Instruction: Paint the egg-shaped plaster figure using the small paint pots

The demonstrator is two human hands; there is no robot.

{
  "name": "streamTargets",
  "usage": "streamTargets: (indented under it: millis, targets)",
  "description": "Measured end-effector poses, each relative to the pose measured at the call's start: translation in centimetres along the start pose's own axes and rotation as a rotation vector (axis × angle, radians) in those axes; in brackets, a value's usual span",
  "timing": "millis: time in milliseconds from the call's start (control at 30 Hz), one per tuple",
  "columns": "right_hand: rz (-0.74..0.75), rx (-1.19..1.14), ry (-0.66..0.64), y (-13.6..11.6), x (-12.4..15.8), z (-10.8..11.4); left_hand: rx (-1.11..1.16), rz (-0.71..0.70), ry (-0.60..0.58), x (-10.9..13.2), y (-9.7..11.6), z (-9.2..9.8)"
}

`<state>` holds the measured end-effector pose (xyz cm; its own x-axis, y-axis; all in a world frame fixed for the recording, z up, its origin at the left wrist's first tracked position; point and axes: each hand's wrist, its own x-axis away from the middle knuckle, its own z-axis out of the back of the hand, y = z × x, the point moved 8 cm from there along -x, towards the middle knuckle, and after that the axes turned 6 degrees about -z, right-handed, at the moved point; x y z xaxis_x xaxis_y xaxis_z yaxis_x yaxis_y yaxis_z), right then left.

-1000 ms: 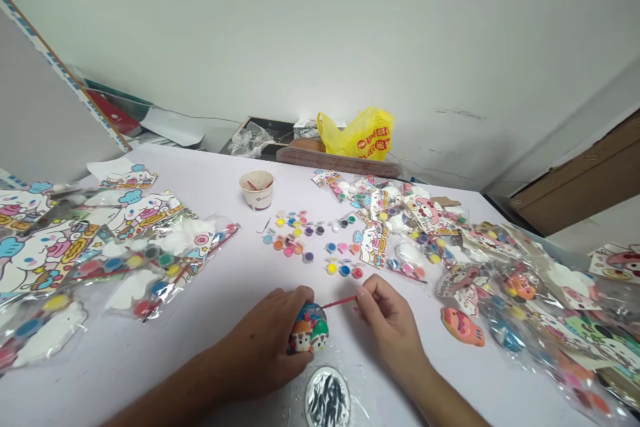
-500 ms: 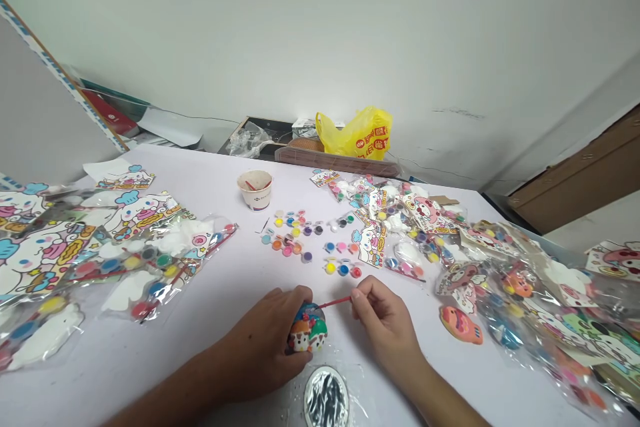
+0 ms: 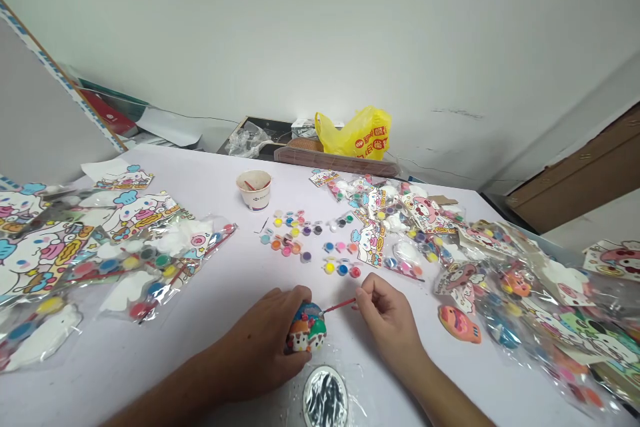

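Observation:
My left hand (image 3: 263,333) is wrapped around a small rounded painted figurine (image 3: 316,335) with blue, orange, green and white areas, keeping it just above or on the table; which, I cannot tell. Part of the figurine is hidden behind my fingers. Pinched in my right hand (image 3: 387,320) is a thin red paintbrush (image 3: 341,305), its tip at the upper right side of the figurine. Below the figurine lies an oval, silvery mirror-like piece (image 3: 325,397) on clear plastic. Beyond my hands stand small paint pots (image 3: 343,269) in several colours.
A paper cup (image 3: 254,197) with a red stick inside stands behind the pots. Bagged craft kits (image 3: 150,293) cover the left side, and more bagged kits (image 3: 407,257) fill the right. An orange painted piece (image 3: 459,324) lies right of my right hand. A yellow bag (image 3: 355,135) is at the back.
The brush tip has shifted slightly right and down along the figurine, with a small movement of my right hand. My left hand keeps the same grip.

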<state>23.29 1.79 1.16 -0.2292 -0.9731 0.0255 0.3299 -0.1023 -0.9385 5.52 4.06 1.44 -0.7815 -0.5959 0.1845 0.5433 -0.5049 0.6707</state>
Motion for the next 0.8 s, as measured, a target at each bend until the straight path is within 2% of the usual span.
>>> streamTargets:
  millis: [100,267,467,567,700,800]
  targets:
    - [0.005,-0.016,0.023,0.1,0.0,0.4,0.003,0.006,-0.007,0.0,-0.1,-0.1]
    - [-0.024,-0.124,-0.031,0.1,0.1,0.1,0.014,0.002,-0.003,0.0,0.1,0.0]
    - [-0.176,-0.412,-0.045,1.0,-0.5,-0.1,0.033,0.011,0.003,0.0,-0.2,0.2]
    - [-0.207,-0.392,-0.05,1.4,-0.7,-0.2,0.051,0.013,0.022,-0.1,-0.6,0.2]
    - [-0.134,-0.311,-0.062,1.0,-0.7,-0.3,0.057,0.012,0.073,-0.1,-1.2,0.1]
    - [-0.084,-0.271,-0.122,0.9,-0.3,-0.9,0.051,-0.001,0.098,-0.1,-1.3,-0.1]
